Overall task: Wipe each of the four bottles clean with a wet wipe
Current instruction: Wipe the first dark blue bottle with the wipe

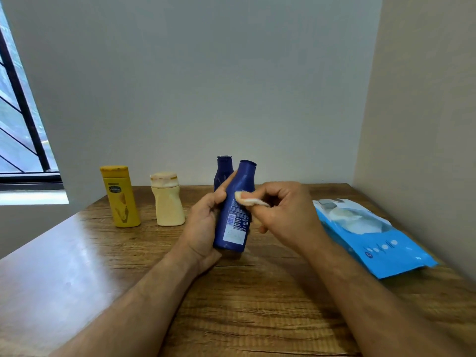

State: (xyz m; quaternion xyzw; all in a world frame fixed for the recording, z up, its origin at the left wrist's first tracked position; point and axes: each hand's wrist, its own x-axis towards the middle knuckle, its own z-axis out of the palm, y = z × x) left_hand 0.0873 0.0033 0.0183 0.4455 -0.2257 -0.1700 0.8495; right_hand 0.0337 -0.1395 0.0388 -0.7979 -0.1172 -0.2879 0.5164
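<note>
My left hand [203, 225] grips a dark blue bottle [238, 202] above the table, tilted slightly right, its label side facing me. My right hand [280, 210] pinches a folded white wet wipe [248, 199] and presses it against the bottle's middle. A second dark blue bottle [222, 171] stands upright just behind the held one, partly hidden by it. Further left, a cream bottle [167, 202] and a yellow bottle [119, 197] stand upright on the wooden table [103, 253].
A blue pack of wet wipes [373, 240] lies at the right, its flap open with a white wipe showing. Walls close in behind and at the right. A window is at the far left.
</note>
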